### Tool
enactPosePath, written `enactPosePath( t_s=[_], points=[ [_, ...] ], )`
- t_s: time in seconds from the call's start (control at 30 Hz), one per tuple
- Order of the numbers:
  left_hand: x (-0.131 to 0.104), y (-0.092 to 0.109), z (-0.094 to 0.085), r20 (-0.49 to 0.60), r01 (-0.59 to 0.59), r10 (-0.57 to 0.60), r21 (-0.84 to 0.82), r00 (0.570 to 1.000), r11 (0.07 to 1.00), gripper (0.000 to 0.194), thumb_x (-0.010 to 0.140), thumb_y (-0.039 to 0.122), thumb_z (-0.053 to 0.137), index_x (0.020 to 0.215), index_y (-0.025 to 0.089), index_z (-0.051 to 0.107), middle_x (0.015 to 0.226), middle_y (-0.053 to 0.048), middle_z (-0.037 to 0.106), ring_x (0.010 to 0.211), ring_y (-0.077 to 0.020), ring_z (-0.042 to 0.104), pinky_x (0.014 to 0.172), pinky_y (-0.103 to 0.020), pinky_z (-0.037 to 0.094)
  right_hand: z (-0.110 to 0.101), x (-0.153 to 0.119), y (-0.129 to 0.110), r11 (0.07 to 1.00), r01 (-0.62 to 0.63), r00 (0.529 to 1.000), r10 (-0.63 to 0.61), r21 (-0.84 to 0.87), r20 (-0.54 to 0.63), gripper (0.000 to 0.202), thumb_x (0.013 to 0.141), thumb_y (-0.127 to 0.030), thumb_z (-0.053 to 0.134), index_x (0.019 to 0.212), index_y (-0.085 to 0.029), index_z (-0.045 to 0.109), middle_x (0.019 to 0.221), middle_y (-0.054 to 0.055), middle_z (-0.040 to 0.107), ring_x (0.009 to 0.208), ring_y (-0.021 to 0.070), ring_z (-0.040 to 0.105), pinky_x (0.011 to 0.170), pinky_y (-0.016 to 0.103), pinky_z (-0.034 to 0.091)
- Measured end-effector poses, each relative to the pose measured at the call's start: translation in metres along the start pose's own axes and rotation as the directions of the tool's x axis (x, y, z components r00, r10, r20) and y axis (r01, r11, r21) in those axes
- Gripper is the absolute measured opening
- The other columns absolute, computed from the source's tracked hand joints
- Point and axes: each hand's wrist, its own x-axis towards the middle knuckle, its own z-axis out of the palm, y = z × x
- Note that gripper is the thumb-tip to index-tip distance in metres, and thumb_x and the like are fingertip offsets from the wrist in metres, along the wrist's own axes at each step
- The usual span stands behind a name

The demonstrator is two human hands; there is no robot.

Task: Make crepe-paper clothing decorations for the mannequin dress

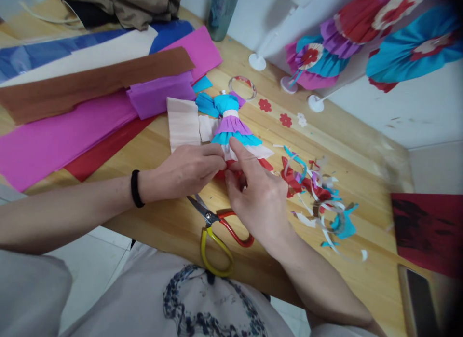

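A small layered paper dress [233,125] in blue, white, purple and red lies on the wooden table. My left hand [190,170] has its fingers pressed together on the left side of the dress's red bottom layer. From the right, my right hand [255,192] pinches the same red hem [265,164], its thumb and forefinger nearly meeting my left fingertips. Scissors [210,218] with one red and one yellow handle lie partly open just below my hands. Beside the dress is cream crepe paper [183,123].
Crepe paper strips [97,83] cover the left side. Paper scraps [318,192] lie to the right, with flower cutouts [265,105] and a tape roll [242,88] behind. Stands with paper dresses [309,59] are at the wall; a phone [419,298] is lower right.
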Motion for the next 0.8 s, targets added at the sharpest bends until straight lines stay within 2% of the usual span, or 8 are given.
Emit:
enactPosePath(
  t_s=[0.13,0.37,0.8],
  points=[
    [0.0008,0.002,-0.0018,0.01,-0.002,0.003,-0.086,1.0,0.996,0.025,0.095,0.014,0.044,0.085,0.016,0.067,0.098,-0.009,0.071,0.09,-0.016,0.068,0.076,-0.025,0.054,-0.0005,-0.0006,-0.0001,1.0,-0.005,1.0,0.005,0.001,-0.005,0.049,0.09,-0.013,0.049,0.138,-0.017,0.058,0.086,0.003,0.078,0.06,0.0163,0.066,0.058,0.029,0.055],
    [0.0017,0.0043,-0.004,-0.048,0.005,-0.012,-0.152,0.999,0.988,0.024,0.092,0.011,0.045,0.087,0.016,0.068,0.098,-0.009,0.072,0.086,-0.015,0.068,0.072,-0.025,0.053,-0.0008,0.0002,0.0006,0.999,-0.012,1.0,0.012,0.035,0.013,0.049,0.09,-0.014,0.05,0.138,-0.018,0.058,0.088,0.003,0.078,0.061,0.0166,0.068,0.058,0.029,0.056],
    [-0.0018,0.0053,-0.0063,-0.08,-0.017,0.01,-0.087,0.997,0.996,0.024,0.096,0.016,0.043,0.096,0.016,0.066,0.097,-0.008,0.073,0.088,-0.0153,0.069,0.076,-0.026,0.055,-0.0005,0.0005,0.0016,0.999,-0.018,1.0,0.018,0.034,0.008,0.049,0.09,-0.015,0.049,0.138,-0.02,0.058,0.083,0.003,0.076,0.064,0.0173,0.068,0.065,0.03,0.058]
  ],
)
